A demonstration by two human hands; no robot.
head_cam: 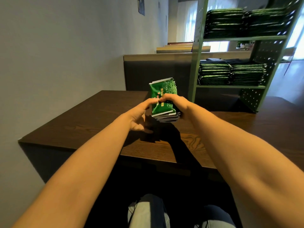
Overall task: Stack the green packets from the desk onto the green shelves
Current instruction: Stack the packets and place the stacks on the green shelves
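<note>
A grey wall (57,55) runs along the left, meeting the dark wood-grain counter (98,116). Over the counter's middle, the left grip (141,116) curls its fingers against the left edge of a stack of green packets (164,99). The stack is held just off the surface, its printed face tilted up, with its shadow below. The right grip (177,104) closes over the stack's right edge, fingertips on the top packet, so the stack sits between both grips. Further right, green shelves (230,87) of perforated metal stand on the counter. They carry shelved packets (230,73) on two levels, with bright windows behind.
</note>
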